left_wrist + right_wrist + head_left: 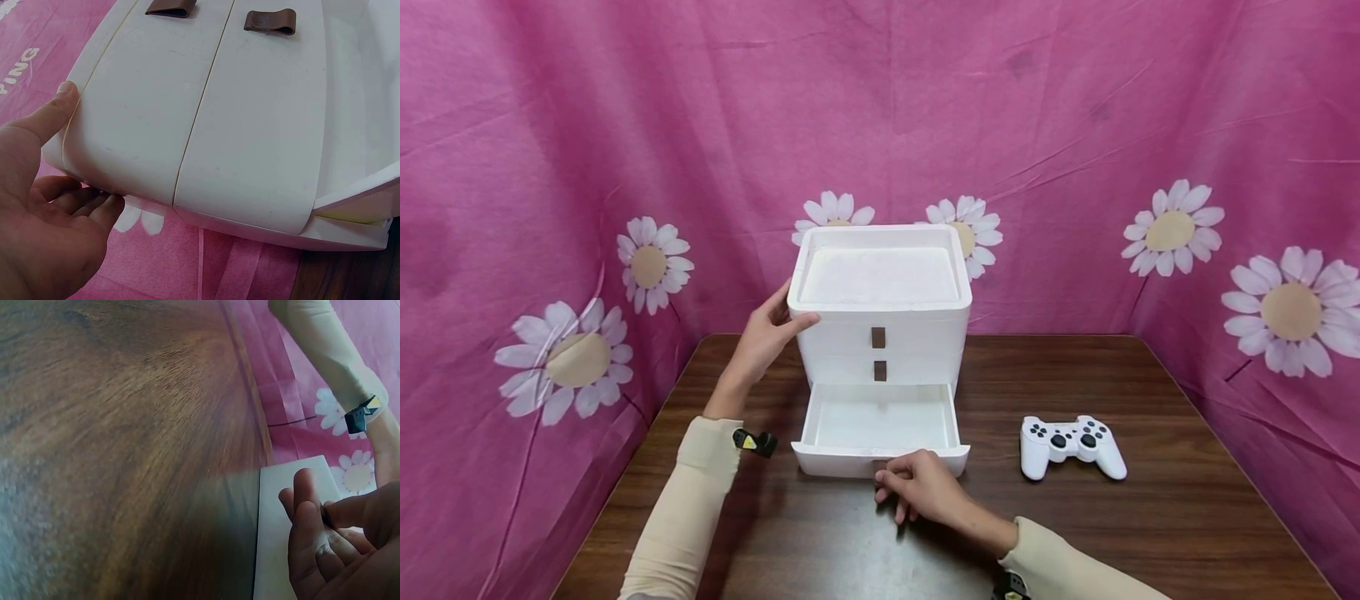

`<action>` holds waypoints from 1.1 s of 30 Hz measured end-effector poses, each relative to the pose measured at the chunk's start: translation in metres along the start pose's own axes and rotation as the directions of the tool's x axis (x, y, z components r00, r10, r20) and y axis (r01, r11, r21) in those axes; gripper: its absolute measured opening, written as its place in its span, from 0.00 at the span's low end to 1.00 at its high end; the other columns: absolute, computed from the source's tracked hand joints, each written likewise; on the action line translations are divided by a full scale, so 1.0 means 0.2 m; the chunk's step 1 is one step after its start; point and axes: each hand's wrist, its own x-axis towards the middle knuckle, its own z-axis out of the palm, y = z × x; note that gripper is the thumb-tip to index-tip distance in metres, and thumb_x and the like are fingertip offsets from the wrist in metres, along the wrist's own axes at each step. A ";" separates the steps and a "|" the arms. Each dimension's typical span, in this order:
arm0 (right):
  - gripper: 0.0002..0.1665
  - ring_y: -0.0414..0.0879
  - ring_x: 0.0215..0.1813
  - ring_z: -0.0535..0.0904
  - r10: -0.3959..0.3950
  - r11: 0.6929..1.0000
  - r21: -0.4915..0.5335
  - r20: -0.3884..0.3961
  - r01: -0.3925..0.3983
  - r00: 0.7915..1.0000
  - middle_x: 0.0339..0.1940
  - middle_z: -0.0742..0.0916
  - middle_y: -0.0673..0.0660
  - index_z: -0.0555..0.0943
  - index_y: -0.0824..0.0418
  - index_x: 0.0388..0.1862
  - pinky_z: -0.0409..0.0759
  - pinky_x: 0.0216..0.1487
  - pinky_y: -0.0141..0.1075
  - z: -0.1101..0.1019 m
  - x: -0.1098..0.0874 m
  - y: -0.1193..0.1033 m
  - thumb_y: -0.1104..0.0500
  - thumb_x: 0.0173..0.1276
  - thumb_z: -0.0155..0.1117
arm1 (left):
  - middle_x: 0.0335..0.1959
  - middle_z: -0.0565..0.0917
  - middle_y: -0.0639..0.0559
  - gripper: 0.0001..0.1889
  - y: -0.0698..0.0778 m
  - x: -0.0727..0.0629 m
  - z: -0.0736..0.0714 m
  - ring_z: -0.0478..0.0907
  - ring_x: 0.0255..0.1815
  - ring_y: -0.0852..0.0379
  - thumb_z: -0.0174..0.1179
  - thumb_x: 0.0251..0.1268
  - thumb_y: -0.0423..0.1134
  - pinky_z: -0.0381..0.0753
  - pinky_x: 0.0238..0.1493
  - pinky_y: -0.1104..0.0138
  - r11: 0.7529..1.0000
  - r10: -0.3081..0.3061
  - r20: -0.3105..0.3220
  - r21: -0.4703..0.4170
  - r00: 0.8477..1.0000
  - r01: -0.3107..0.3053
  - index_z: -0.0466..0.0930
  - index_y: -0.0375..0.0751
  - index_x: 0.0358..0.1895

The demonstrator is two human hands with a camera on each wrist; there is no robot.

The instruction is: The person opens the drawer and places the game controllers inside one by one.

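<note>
A white drawer unit [842, 333] stands on the table with its bottom drawer [887, 417] pulled out; the drawer's inside looks bare. My left hand [765, 337] holds the unit's upper left corner. In the left wrist view, the thumb of that left hand [53, 206] lies on the front edge and the other fingers bend against the side. At the drawer's front, my right hand [925, 487] pinches the small brown pull tab, which the fingers mostly hide. The right wrist view shows the right hand [337, 544] with thumb and finger together on a dark bit of the tab.
Two upper drawers are closed, each with a brown tab [878, 337]. A white game controller [1072, 447] lies on the wooden table [1150, 525] to the right. Pink cloth [880, 108] with daisies hangs behind and at both sides. The unit's top is a shallow rimmed tray [880, 279].
</note>
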 end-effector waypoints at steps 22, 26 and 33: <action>0.11 0.47 0.21 0.87 -0.056 0.974 -0.212 0.099 0.076 0.994 0.26 0.92 0.53 0.89 0.65 0.38 0.80 0.18 0.33 -0.27 -0.08 -0.04 0.59 0.79 0.67 | 0.85 0.65 0.56 0.46 0.00 -0.01 0.00 0.67 0.80 0.55 0.73 0.70 0.51 0.73 0.78 0.50 1.000 0.001 0.012 -0.001 1.000 -0.001 0.57 0.63 0.86; 0.11 0.43 0.20 0.86 -0.061 0.964 -0.255 0.081 0.080 0.995 0.24 0.91 0.51 0.90 0.61 0.36 0.80 0.18 0.33 -0.37 -0.09 -0.06 0.58 0.79 0.67 | 0.85 0.65 0.56 0.46 0.00 -0.01 -0.01 0.67 0.81 0.54 0.73 0.70 0.51 0.73 0.78 0.50 1.000 0.007 0.013 0.000 1.000 -0.007 0.57 0.63 0.86; 0.08 0.43 0.23 0.87 -0.117 0.945 -0.300 0.059 0.129 0.991 0.26 0.91 0.52 0.89 0.61 0.37 0.86 0.25 0.35 -0.52 -0.11 -0.08 0.62 0.78 0.68 | 0.85 0.65 0.55 0.46 0.00 -0.01 -0.01 0.66 0.81 0.52 0.73 0.70 0.51 0.72 0.78 0.49 1.000 0.010 0.009 0.006 1.000 -0.010 0.57 0.63 0.86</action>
